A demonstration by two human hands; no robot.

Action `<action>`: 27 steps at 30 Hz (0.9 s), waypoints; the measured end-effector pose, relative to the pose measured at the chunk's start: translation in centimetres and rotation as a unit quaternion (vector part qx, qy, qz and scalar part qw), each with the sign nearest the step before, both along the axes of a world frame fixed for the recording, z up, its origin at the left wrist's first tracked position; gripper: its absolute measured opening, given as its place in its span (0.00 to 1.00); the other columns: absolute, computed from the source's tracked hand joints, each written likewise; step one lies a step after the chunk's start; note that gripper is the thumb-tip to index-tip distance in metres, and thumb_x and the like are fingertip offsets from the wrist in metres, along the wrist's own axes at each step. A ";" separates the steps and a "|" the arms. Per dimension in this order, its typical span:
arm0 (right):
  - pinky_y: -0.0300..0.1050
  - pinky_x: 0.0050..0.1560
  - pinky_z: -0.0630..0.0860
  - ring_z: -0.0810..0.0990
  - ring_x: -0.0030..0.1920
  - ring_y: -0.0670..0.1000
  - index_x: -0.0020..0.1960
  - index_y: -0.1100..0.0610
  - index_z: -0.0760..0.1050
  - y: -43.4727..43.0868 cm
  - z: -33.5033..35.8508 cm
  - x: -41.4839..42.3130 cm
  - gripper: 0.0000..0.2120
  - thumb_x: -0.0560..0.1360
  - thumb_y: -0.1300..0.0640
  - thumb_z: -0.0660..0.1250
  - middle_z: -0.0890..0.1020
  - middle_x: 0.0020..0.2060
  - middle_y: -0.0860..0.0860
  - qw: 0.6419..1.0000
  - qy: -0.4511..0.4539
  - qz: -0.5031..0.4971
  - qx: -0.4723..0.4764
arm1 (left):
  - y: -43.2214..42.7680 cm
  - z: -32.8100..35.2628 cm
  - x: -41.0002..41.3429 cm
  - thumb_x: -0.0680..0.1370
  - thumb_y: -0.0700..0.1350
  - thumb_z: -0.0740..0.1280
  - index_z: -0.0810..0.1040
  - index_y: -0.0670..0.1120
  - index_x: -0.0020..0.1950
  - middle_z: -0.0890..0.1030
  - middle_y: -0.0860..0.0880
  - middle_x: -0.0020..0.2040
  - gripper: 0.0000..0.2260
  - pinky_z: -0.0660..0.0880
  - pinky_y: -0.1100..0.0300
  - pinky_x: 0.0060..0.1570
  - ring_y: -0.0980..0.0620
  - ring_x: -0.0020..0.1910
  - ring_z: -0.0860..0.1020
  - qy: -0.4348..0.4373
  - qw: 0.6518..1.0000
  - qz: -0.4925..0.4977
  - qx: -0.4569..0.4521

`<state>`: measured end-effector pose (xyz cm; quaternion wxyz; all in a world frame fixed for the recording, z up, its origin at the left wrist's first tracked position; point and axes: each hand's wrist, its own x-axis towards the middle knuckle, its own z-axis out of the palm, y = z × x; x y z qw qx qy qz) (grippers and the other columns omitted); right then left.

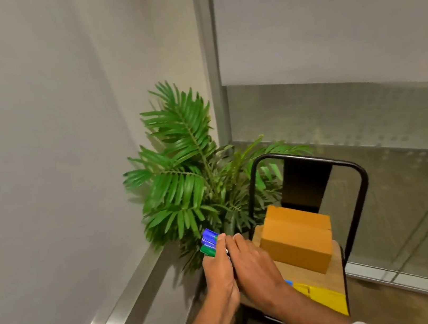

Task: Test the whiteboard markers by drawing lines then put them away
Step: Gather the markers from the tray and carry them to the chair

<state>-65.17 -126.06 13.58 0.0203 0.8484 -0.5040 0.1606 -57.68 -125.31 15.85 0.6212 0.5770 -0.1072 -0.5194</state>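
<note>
My left hand (219,268) grips a bundle of whiteboard markers (208,242); blue and green capped ends stick out above the fist. My right hand (254,265) lies against the left one, its fingertips touching the bundle near the top. Whether it pinches a marker is hidden. Both hands hover over the left edge of a wooden chair seat (307,275). The whiteboard (35,160) fills the left side, with its metal tray (123,308) running along the bottom.
A brown cardboard box (296,238) sits on the chair seat, with a yellow packet (324,295) at the seat's front edge. The chair's black metal back (306,173) rises behind. A green potted palm (189,171) fills the corner. Frosted glass wall (368,125) on the right.
</note>
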 end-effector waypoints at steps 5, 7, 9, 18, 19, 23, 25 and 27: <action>0.53 0.52 0.79 0.76 0.60 0.57 0.77 0.59 0.57 4.5 1.1 5.3 0.32 0.77 0.57 0.66 0.71 0.67 0.57 0.997 -0.018 0.059 0.044 | 4.0 0.4 6.2 0.82 0.41 0.68 0.82 0.38 0.46 0.85 0.44 0.36 0.09 0.80 0.60 0.32 0.50 0.33 0.84 0.048 0.998 0.043 -0.025; 0.54 0.60 0.75 0.70 0.67 0.57 0.80 0.57 0.48 6.1 1.8 6.1 0.37 0.78 0.55 0.65 0.63 0.74 0.56 0.988 -0.053 0.105 0.096 | 5.6 0.9 8.3 0.82 0.40 0.67 0.82 0.37 0.48 0.86 0.42 0.38 0.08 0.82 0.58 0.34 0.48 0.35 0.86 0.073 0.995 0.061 -0.040; 0.51 0.61 0.75 0.68 0.68 0.51 0.81 0.50 0.45 7.5 2.9 6.6 0.38 0.78 0.50 0.64 0.62 0.73 0.49 0.973 -0.111 0.141 0.144 | 7.2 1.3 10.2 0.82 0.40 0.66 0.80 0.38 0.53 0.87 0.37 0.45 0.06 0.83 0.51 0.45 0.43 0.42 0.87 0.108 0.990 0.069 -0.061; 0.38 0.50 0.79 0.82 0.54 0.43 0.61 0.46 0.79 12.5 5.6 6.8 0.14 0.78 0.60 0.69 0.84 0.53 0.44 0.791 -0.439 0.148 0.401 | 15.5 1.9 12.9 0.84 0.42 0.63 0.75 0.39 0.65 0.84 0.36 0.58 0.11 0.80 0.41 0.59 0.38 0.58 0.84 0.152 0.974 0.096 -0.137; 0.39 0.47 0.80 0.83 0.52 0.46 0.59 0.47 0.80 13.0 5.4 6.7 0.12 0.79 0.61 0.68 0.85 0.50 0.46 0.776 -0.454 0.136 0.417 | 16.4 1.7 12.7 0.84 0.43 0.63 0.75 0.39 0.66 0.84 0.36 0.58 0.12 0.79 0.41 0.60 0.37 0.59 0.83 0.151 0.973 0.103 -0.143; 0.44 0.47 0.82 0.85 0.51 0.50 0.59 0.49 0.81 15.7 4.2 6.3 0.12 0.78 0.61 0.69 0.86 0.50 0.50 0.750 -0.452 0.140 0.462 | 20.6 1.3 11.1 0.84 0.43 0.62 0.74 0.40 0.66 0.84 0.36 0.59 0.12 0.77 0.40 0.62 0.38 0.59 0.83 0.146 0.963 0.155 -0.163; 0.49 0.50 0.83 0.85 0.52 0.51 0.60 0.49 0.81 17.5 3.7 5.9 0.13 0.78 0.61 0.69 0.86 0.51 0.51 0.743 -0.438 0.162 0.479 | 23.0 1.3 10.3 0.84 0.42 0.62 0.74 0.40 0.66 0.84 0.36 0.59 0.12 0.78 0.41 0.62 0.38 0.59 0.83 0.153 0.955 0.190 -0.172; 0.48 0.50 0.83 0.85 0.52 0.51 0.61 0.50 0.81 19.4 3.4 5.7 0.14 0.78 0.62 0.69 0.86 0.52 0.50 0.734 -0.430 0.179 0.494 | 25.5 1.2 9.7 0.84 0.42 0.62 0.74 0.39 0.67 0.84 0.36 0.59 0.12 0.81 0.43 0.58 0.39 0.59 0.83 0.151 0.947 0.219 -0.180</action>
